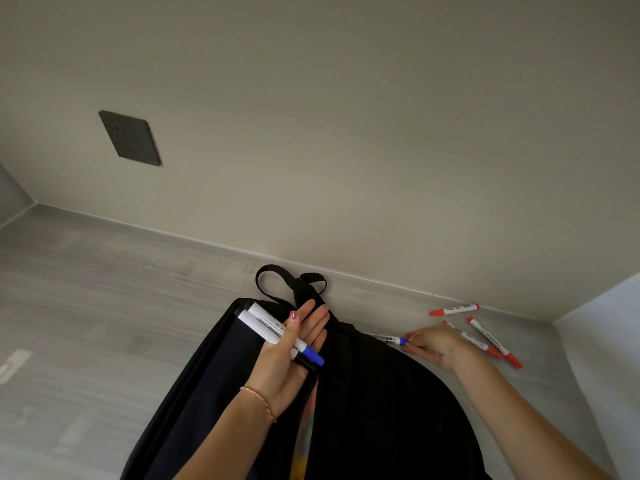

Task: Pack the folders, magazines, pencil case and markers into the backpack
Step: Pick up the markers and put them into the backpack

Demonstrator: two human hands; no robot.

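Pinching blue-capped marker (393, 339) at cap end: right hand (433, 344) fingertips, just right of backpack (381, 403). Left hand (294, 351) palm up over backpack top, fingers extended together, thumb clamping two markers (273, 329) across palm. Three red-capped markers (485, 336) on floor (104, 306), right of backpack. Backpack handle (273, 282) near wall (346, 133).
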